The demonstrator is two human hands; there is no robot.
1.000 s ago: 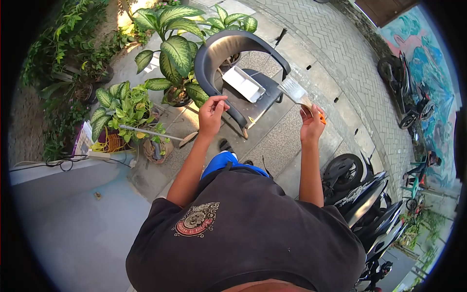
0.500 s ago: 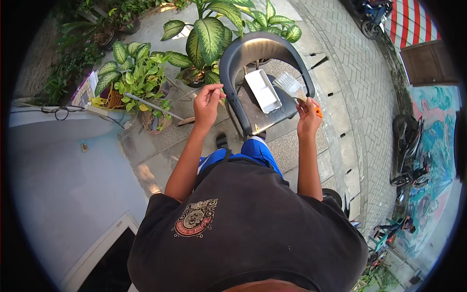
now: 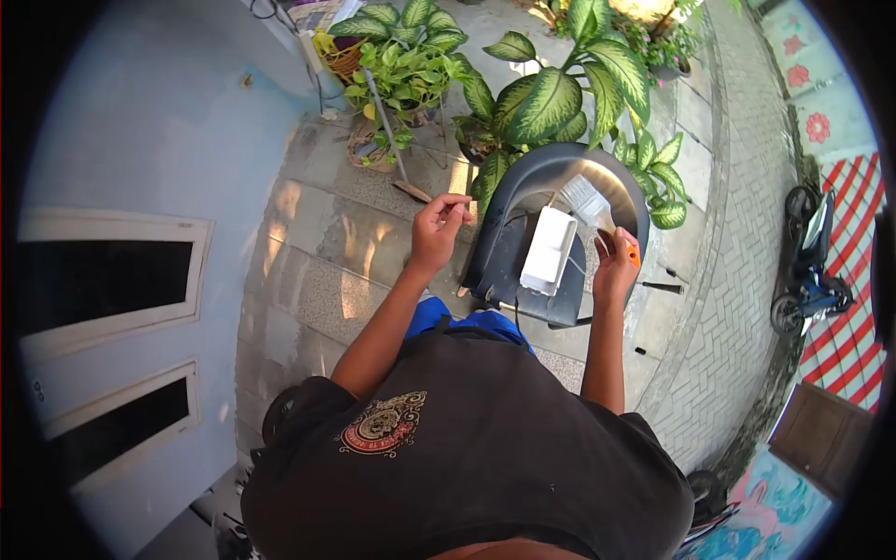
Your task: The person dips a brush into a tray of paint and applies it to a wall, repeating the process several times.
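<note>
My right hand (image 3: 613, 265) is closed round the orange handle (image 3: 634, 255) of what looks like a wide paintbrush (image 3: 588, 199). Its pale, streaked head points up and left, over the chair. My left hand (image 3: 437, 233) is raised left of the chair, fingers bent and tips pinched together; anything between them is too small to make out. Between the hands, an open white rectangular box (image 3: 549, 252) lies on the seat of the black chair (image 3: 485, 245). Neither hand touches the box.
Leafy potted plants (image 3: 541, 98) stand behind the chair, with more greenery (image 3: 401, 84) to the left. A stick-like pole (image 3: 385, 126) leans there. A pale blue wall (image 3: 140, 140) runs along the left. Paved road (image 3: 719, 308) and a parked motorcycle (image 3: 810, 271) lie to the right.
My view has turned, so the chair, box and plants sit lower and further right. The paintbrush stays in my right hand, its head now more upright. My left hand keeps its pinched shape.
</note>
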